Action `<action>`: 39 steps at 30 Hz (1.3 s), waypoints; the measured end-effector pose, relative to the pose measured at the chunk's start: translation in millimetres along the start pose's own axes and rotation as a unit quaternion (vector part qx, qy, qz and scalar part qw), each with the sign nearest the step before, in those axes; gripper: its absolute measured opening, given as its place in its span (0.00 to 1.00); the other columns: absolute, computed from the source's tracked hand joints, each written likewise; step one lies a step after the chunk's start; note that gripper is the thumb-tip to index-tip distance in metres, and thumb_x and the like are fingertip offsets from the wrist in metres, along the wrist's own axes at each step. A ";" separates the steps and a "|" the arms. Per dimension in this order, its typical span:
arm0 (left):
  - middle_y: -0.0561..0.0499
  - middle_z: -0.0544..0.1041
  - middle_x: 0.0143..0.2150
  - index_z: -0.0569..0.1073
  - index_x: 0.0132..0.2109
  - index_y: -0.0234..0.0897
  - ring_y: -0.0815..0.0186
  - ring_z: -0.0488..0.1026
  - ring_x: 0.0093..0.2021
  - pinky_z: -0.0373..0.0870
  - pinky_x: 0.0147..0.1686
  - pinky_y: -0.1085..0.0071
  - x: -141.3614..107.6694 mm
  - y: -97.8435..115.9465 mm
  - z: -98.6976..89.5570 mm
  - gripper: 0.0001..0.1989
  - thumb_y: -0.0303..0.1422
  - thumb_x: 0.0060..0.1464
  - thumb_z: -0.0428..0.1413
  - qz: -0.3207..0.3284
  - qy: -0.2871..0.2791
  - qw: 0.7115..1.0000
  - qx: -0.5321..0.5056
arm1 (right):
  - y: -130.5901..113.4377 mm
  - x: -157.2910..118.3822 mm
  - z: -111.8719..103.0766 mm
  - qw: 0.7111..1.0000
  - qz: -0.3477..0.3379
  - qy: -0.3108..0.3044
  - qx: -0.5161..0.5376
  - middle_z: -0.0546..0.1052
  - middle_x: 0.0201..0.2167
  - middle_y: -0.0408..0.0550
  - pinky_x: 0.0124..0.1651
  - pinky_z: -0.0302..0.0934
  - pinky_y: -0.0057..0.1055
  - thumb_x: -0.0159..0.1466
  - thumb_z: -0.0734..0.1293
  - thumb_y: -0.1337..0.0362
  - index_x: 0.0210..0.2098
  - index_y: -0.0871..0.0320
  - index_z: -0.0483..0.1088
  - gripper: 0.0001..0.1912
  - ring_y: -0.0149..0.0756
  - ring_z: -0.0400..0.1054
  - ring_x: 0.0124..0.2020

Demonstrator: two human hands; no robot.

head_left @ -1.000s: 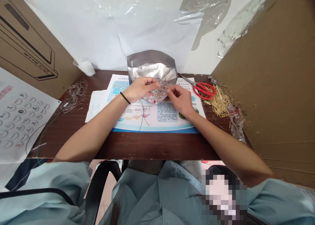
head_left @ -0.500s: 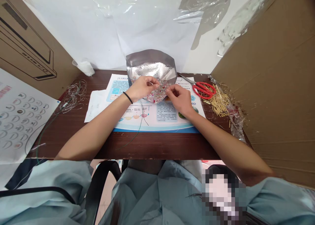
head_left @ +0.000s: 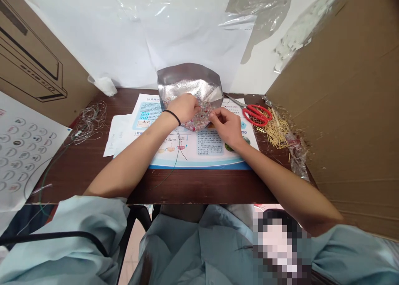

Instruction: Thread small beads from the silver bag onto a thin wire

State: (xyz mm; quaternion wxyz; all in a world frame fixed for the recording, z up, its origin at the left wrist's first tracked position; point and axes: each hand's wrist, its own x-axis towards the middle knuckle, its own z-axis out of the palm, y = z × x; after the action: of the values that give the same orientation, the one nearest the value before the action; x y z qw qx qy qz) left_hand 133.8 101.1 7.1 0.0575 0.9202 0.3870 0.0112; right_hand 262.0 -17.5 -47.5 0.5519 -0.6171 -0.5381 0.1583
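Note:
A silver foil-lined pouch (head_left: 190,75) stands open before me, with many small clear, pink and red beads (head_left: 202,116) in its lower front. Over the beads on the left is my left hand (head_left: 183,107), back turned up, a black band on the wrist; its fingers are curled down and mostly hidden. My right hand (head_left: 227,125) is at the pouch's right front edge, thumb and forefinger pinched together. What lies in that pinch is too small to make out. A thin dark thread (head_left: 178,148) trails below the pouch across the printed sheet (head_left: 212,158).
Red-handled scissors (head_left: 257,115) lie right of the pouch, beside a heap of thin golden sticks (head_left: 277,129) and crumpled clear plastic (head_left: 297,152). Tangled clear line (head_left: 92,123) lies at left. Cardboard walls (head_left: 349,123) flank the brown table (head_left: 193,185).
My left hand has moved right and down into the beads, its fingers now turned under. My right hand keeps its pinch in nearly the same place. The view has shifted slightly.

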 end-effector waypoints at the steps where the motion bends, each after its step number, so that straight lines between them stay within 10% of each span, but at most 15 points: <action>1: 0.44 0.76 0.41 0.78 0.39 0.34 0.64 0.71 0.40 0.65 0.40 0.69 0.6 -2.1 0.0 0.14 0.36 0.60 0.49 0.027 -0.015 1.000 0.002 | 0.1 0.0 0.3 1.000 -0.001 0.005 0.001 0.72 0.23 0.40 0.31 0.58 0.30 0.61 0.65 0.64 0.27 0.56 0.69 0.06 0.28 0.64 0.24; 9: 0.51 0.78 0.37 0.77 0.40 0.33 0.71 0.67 0.33 0.58 0.34 0.76 -5.0 -11.6 -21.0 0.10 0.33 0.54 0.55 0.134 -0.153 0.979 0.016 | 2.9 -1.2 2.3 1.000 -0.009 0.017 0.008 0.72 0.22 0.40 0.31 0.60 0.30 0.61 0.65 0.64 0.27 0.56 0.68 0.06 0.28 0.65 0.24; 16: 0.50 0.77 0.34 0.77 0.39 0.33 0.66 0.70 0.33 0.61 0.35 0.74 -15.4 -9.9 -36.0 0.14 0.37 0.47 0.63 0.076 -0.282 0.951 0.095 | 5.1 -0.9 3.4 1.000 -0.012 0.026 -0.006 0.73 0.23 0.40 0.33 0.63 0.31 0.62 0.64 0.62 0.28 0.55 0.68 0.07 0.29 0.67 0.25; 30: 0.42 0.76 0.45 0.77 0.51 0.40 0.50 0.73 0.48 0.69 0.46 0.59 -14.0 -8.7 -27.6 0.18 0.35 0.53 0.56 -0.027 -0.123 0.975 0.181 | 15.4 4.2 2.5 0.997 0.000 0.071 -0.016 0.76 0.28 0.42 0.38 0.66 0.33 0.62 0.63 0.61 0.30 0.54 0.68 0.06 0.31 0.69 0.30; 39: 0.42 0.75 0.49 0.75 0.52 0.37 0.52 0.71 0.53 0.61 0.55 0.53 -20.5 -0.9 -29.7 0.18 0.25 0.56 0.49 -0.138 -0.116 0.963 0.202 | 4.4 -4.4 7.1 0.999 -0.039 0.007 -0.031 0.75 0.27 0.41 0.38 0.65 0.31 0.62 0.62 0.63 0.28 0.55 0.67 0.07 0.30 0.69 0.29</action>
State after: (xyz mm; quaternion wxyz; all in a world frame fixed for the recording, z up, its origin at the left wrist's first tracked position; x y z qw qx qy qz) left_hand 116.9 90.0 37.0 -0.0845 0.8451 0.4953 -0.1823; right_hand 257.0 -16.7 -55.4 0.5417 -0.6138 -0.5624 0.1159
